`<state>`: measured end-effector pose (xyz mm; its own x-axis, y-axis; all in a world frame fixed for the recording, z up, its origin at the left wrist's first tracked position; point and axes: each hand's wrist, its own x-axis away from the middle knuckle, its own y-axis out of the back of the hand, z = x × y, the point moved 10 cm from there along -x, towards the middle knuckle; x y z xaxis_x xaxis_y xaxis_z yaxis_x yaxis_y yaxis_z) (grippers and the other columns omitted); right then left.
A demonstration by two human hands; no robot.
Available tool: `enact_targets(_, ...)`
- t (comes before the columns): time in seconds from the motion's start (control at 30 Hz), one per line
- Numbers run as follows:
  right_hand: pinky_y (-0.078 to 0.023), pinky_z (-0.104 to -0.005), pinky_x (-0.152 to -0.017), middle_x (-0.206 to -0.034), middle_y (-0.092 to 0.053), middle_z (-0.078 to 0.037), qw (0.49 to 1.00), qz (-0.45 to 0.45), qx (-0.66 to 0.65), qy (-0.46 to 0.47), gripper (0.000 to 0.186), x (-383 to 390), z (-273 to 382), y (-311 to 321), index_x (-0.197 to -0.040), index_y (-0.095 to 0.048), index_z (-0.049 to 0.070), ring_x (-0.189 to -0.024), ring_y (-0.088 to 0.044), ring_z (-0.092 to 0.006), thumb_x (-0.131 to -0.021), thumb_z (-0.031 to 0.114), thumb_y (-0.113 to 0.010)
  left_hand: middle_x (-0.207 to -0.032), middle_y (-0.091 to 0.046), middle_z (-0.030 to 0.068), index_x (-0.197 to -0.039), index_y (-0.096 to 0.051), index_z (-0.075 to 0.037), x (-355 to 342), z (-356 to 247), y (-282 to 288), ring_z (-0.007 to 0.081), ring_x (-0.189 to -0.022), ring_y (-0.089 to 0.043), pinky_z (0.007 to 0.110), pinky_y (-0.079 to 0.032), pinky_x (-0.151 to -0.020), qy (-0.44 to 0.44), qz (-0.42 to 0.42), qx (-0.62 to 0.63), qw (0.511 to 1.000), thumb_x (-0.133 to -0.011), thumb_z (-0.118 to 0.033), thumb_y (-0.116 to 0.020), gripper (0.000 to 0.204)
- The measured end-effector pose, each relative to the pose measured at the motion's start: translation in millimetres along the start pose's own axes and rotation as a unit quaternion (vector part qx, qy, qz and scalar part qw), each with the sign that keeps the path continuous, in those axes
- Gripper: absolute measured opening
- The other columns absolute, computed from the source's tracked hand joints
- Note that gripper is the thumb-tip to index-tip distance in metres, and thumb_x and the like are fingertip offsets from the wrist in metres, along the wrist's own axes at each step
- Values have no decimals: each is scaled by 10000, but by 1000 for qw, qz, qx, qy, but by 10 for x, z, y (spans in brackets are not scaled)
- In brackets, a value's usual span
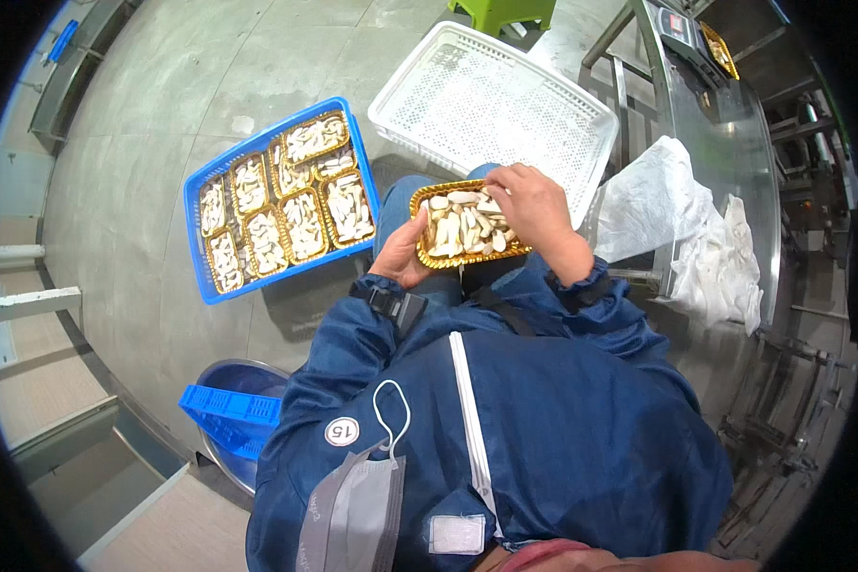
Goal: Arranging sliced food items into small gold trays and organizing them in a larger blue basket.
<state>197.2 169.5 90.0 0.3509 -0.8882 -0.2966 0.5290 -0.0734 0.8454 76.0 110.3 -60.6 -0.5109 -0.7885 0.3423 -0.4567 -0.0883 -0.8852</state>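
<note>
My left hand (402,250) grips the left end of a gold plastic tray (427,255) of pale sliced mushrooms (462,224), held over my lap. My right hand (529,200) is closed at the tray's upper right, its fingertips among the pieces; what they pinch is hidden. To the left, a blue crate (200,267) on the floor holds several similar gold trays (305,224) filled with mushroom slices. Just beyond my knees lies a white perforated plastic crate (467,86) with only small bits in it.
A steel table (734,124) at right carries white cloths (715,257), a scale (684,38) and another filled gold tray (718,50). A green stool (500,13) stands at the top. A metal basin (229,458) with a blue basket (229,415) sits lower left.
</note>
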Motion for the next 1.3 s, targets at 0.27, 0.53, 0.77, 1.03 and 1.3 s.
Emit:
enact_targets(0.27, -477, -385, -657, -773, -613, -66, 985, 148, 70, -58, 195, 303, 40, -199, -832, -629, 108, -771, -610, -270, -802, 301, -635, -1314, -498, 159, -1340, -369, 5, 0, 0, -62, 262, -1188, -521, 416, -428, -1013, -2, 24, -3, 1000, -994, -358, -370, 501)
enact_targets(0.53, -483, -364, -688, -867, -647, -132, 975, 132, -89, -158, 220, 345, -311, 56, -958, -618, 50, -792, -626, -297, -869, 249, -587, -1336, -480, 166, -1345, -366, 13, 11, -38, -7, 265, -1199, -510, 414, -419, -1023, -21, 9, 0, 1000, -992, -337, -389, 497)
enact_targets(0.77, -480, -420, -733, -883, -634, -148, 977, 198, -20, -82, 193, 715, -342, -71, -938, -613, 53, -839, -602, -350, -895, 221, -529, -1341, -474, 168, -1341, -372, 18, -40, 15, 20, 268, -1200, -508, 411, -427, -1018, -4, 15, 25, 1000, -1000, -329, -369, 486)
enact_targets(1.03, -477, -400, -683, -823, -592, -94, 983, 157, 30, -90, 124, 618, -255, 38, -864, -603, 95, -810, -594, -297, -861, 214, -569, -1341, -472, 173, -1345, -365, 17, -30, 2, 27, 272, -1196, -511, 423, -430, -1016, -14, 4, 9, 1000, -996, -335, -376, 497)
enact_targets(1.3, -480, -394, -674, -834, -592, -71, 987, 152, 30, -32, 151, 603, -153, -96, -849, -618, 93, -800, -596, -285, -824, 241, -608, -1340, -469, 180, -1349, -356, 16, -24, -12, 3, 277, -1198, -509, 425, -431, -1015, -15, 9, 2, 1000, -993, -335, -383, 501)
